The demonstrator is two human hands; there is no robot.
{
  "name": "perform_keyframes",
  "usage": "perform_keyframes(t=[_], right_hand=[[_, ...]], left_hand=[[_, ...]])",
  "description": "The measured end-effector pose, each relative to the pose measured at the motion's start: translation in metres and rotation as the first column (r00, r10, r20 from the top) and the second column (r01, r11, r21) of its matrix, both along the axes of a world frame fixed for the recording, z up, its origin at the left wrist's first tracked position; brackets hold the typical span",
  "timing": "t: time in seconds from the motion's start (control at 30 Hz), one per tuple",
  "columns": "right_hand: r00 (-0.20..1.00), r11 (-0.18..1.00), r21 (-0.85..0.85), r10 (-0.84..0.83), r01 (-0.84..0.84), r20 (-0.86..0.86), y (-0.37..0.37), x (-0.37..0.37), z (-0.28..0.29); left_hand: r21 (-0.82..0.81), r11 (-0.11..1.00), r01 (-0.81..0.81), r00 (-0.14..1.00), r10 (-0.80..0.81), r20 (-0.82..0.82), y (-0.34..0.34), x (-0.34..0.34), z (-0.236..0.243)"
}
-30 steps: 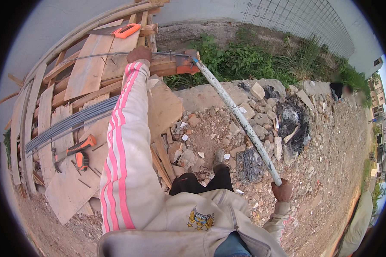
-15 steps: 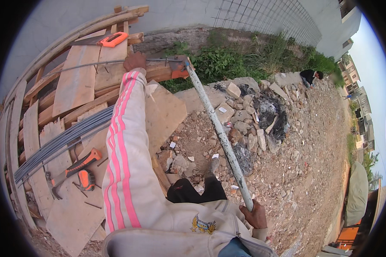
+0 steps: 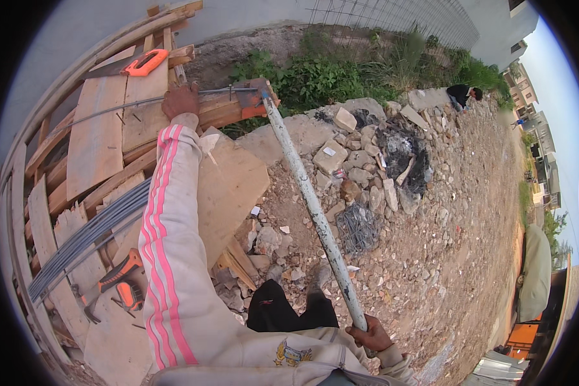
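Rubble-strewn ground spreads beside a rough plank desk. Nearest of the hands, the right hand is curled closed round the lower end of a long, chipped, pale pipe, which slants away up to the left. On the desk lie an orange-and-black hammer and, just beside it, a tape measure; past them runs a bundle of grey rods. Farther up, the left hand has its fingers folded over a thin metal rod crossing the planks, its right end close to the pipe's upper end. Just beyond lies an orange-handled saw. Farther off are green plants, wire mesh and a person in dark clothing.
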State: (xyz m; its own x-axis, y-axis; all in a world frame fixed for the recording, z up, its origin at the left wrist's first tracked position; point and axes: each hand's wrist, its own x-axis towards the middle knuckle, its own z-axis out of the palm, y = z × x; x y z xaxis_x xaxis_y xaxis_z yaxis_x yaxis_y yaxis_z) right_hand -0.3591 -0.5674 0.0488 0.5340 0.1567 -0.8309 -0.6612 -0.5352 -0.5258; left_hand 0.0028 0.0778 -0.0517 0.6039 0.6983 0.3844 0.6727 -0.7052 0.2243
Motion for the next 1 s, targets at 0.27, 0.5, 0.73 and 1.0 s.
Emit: perform_keyframes(t=[0.27,0.5,0.73,1.0], right_hand=[[0.948,0.987,-0.044,0.158,-0.152,0.277,-0.004,-0.008,-0.002],[0.826,0.971,-0.203,0.214,-0.123,0.521,-0.021,0.01,-0.008],[0.772,0.938,-0.343,0.259,-0.056,0.58,-0.017,0.075,-0.083],[0.757,0.981,-0.186,0.167,-0.061,0.631,-0.075,0.099,-0.03]], left_hand=[[0.07,0.994,0.087,0.996,-0.085,-0.035,0.003,0.006,-0.003],[0.111,0.93,0.35,0.932,-0.334,-0.138,0.028,-0.005,-0.015],[0.26,0.903,0.342,0.862,-0.191,-0.469,0.022,0.006,-0.003],[0.06,0.916,0.398,0.825,-0.328,-0.46,0.06,0.014,-0.001]])
